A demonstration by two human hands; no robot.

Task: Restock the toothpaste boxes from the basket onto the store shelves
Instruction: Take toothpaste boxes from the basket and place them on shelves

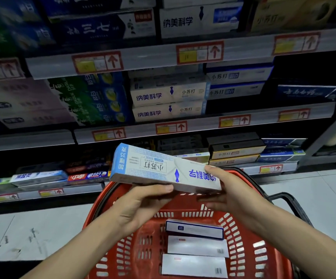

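A right hand [229, 190] is seen at centre right of the frame, closed around the right end of a long white and blue toothpaste box [163, 168], with the thumb laid on the top face and the fingers curled underneath. The left hand [143, 202], just left of centre, is turned palm up. Its fingers are stretched nearly straight beneath the middle of the same box, so the box is propped from below there rather than gripped. The box is held in the air at the centre of the frame, tilted with its left end higher, and its blue printing is turned upside down to the viewer. Directly below it, in the lower centre, a red plastic basket [239, 238] with slotted walls is seen, and a black handle [288, 200] shows at its right side. Three more boxes are laid flat side by side in the basket's bottom: a dark-edged box [194, 230] farthest away and two white boxes [197, 247] nearer. Behind the hands, store shelves [143, 129] packed with toothpaste cartons are spread across the upper half of the frame. On the middle shelf, above the held box, matching boxes [168, 93] with the same blue lettering are stacked. Red-framed price tags [171, 127] marked with arrows are fixed along the shelf edges. A pale tiled floor [32, 228] is visible at lower left.
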